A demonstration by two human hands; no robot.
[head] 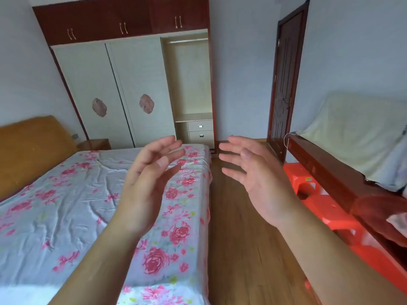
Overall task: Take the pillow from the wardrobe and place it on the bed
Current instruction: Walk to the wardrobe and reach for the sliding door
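Your left hand point(152, 179) and right hand point(255, 177) spread wide, holding nothing; bed point(66, 205) edge at 9 o'clock, wardrobe point(189, 84) opening at 12.

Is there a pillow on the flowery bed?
No, the bed with the grey sheet printed with pink roses has only the wrinkled sheet on it, and both bare hands, left and right, hold nothing.

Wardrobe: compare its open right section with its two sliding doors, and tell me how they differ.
The open right section shows a bare pale-wood interior; the sliding doors are closed, hiding what is behind them. Each sliding door carries a pinkish oval ornament; the open section has none. The open section has a shelf with two small drawers beneath; the doors are flat, unbroken panels. Both sit under the dark red upper cabinets. No pillow shows in the open section.
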